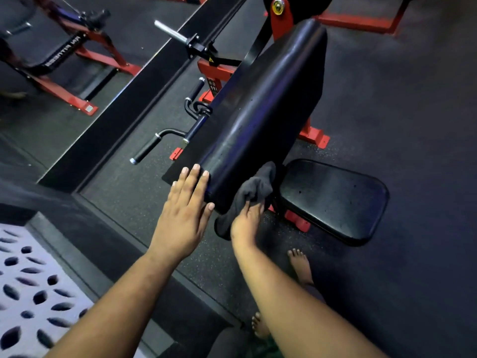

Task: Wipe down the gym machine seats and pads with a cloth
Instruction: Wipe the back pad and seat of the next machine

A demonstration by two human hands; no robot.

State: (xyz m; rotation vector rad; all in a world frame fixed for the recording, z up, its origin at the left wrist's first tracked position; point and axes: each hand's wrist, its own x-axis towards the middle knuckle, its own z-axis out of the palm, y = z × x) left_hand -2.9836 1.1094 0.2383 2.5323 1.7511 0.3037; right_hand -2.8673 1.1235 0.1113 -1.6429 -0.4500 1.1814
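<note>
Nearest, the right hand (246, 220) pinches a dark cloth (251, 192), limp and light, best bunched in the fingers, against the near end of the long pad (263, 120). The left hand (187, 200) lies flat beside it, grip wide. Beyond, the seat (335, 200) looks firm and slick.

The long black back pad (263, 112) of the red-framed machine slopes away from me, its glossy vinyl catching a bluish sheen, and its near end is under my hands. My dark grey cloth (247, 197) is bunched and crumpled against that near end's right corner, hanging down off the edge. The flat black seat (335, 200), rounded at its corners, sits lower, just right of the pad's near end.
</note>
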